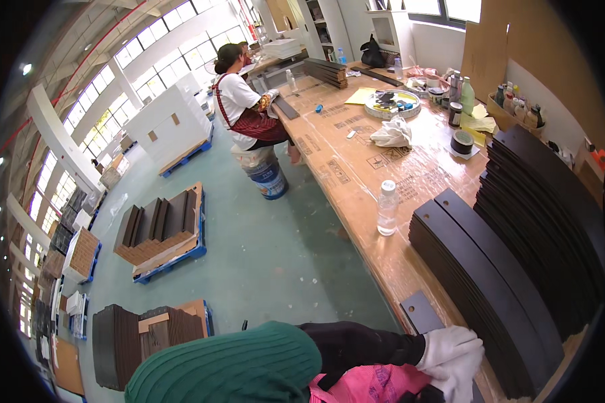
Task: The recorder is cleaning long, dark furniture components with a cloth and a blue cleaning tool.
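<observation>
My left hand [452, 344], in a white glove below a black sleeve cover, rests at the table's near edge over a flat dark panel [420, 313] with a small hole. Its fingers look bent; what they hold, if anything, is hidden. More white fabric [450, 381] lies right below it, close to a bit of black sleeve. That may be my right hand's glove, but its fingers cannot be made out. Just right of the hands stand tight rows of long dark panels [477, 275].
The paper-covered table [356, 161] carries a clear bottle [387, 208], a crumpled white cloth [392, 133], a round tray [392, 104] and a tape roll [462, 142]. A taller panel stack [544, 221] stands right. A co-worker [242, 101] sits beyond; stacked pallets [161, 225] occupy the floor left.
</observation>
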A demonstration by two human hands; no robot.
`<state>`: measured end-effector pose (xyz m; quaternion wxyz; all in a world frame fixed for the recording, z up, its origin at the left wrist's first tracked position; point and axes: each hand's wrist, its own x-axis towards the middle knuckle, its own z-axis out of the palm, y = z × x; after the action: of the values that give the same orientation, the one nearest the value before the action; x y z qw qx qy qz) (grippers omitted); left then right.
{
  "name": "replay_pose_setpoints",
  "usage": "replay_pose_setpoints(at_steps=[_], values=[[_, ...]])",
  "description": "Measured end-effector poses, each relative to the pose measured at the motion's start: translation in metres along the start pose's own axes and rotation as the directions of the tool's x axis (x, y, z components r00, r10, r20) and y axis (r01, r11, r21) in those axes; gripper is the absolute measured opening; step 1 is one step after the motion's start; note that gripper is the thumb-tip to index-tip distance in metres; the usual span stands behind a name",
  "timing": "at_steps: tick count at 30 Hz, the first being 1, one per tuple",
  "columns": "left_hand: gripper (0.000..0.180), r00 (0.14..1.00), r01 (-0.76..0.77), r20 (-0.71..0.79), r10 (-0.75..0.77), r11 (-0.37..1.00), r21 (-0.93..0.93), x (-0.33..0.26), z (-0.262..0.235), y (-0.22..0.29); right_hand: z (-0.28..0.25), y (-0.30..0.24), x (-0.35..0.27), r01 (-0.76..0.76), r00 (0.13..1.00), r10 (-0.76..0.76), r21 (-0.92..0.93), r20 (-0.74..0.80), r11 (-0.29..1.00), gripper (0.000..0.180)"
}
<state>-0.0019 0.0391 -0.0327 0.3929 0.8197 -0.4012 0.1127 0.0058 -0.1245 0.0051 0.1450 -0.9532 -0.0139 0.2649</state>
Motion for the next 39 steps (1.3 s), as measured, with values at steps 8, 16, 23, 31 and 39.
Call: replay_pose_setpoints(at_steps=[8, 16, 23, 31, 39], values=[[0.097, 0.984, 0.072, -0.139, -0.116, 0.955, -0.288, 0.03, 0.012, 0.032, -0.014, 0.041, -0.03, 0.223, 0.895, 0.059, 0.559, -0.442, 0.799, 0.038], [0.026, 0.871, 0.261, -0.183, -0.456, 0.745, -0.613, 0.079, 0.035, 0.094, -0.012, 0.082, -0.08, 0.369, 0.802, 0.14, 0.666, -0.58, 0.649, 0.048], [0.017, 0.993, 0.11, -0.034, -0.109, 0.994, 0.026, 0.119, 0.1, 0.114, -0.017, 0.229, -0.06, 0.296, 0.467, 0.577, 0.734, -0.669, 0.611, 0.051], [0.032, 0.97, 0.046, 0.236, -0.049, 0.999, 0.015, 0.102, 0.089, 0.098, -0.001, 0.218, -0.055, 0.069, 0.515, 0.234, 0.311, -0.825, 0.948, 0.037], [0.023, 0.941, 0.284, 0.018, -0.339, 0.812, 0.51, -0.019, -0.112, -0.001, -0.007, 0.212, -0.062, 0.115, 0.446, 0.244, 0.326, -0.861, 0.938, 0.037]])
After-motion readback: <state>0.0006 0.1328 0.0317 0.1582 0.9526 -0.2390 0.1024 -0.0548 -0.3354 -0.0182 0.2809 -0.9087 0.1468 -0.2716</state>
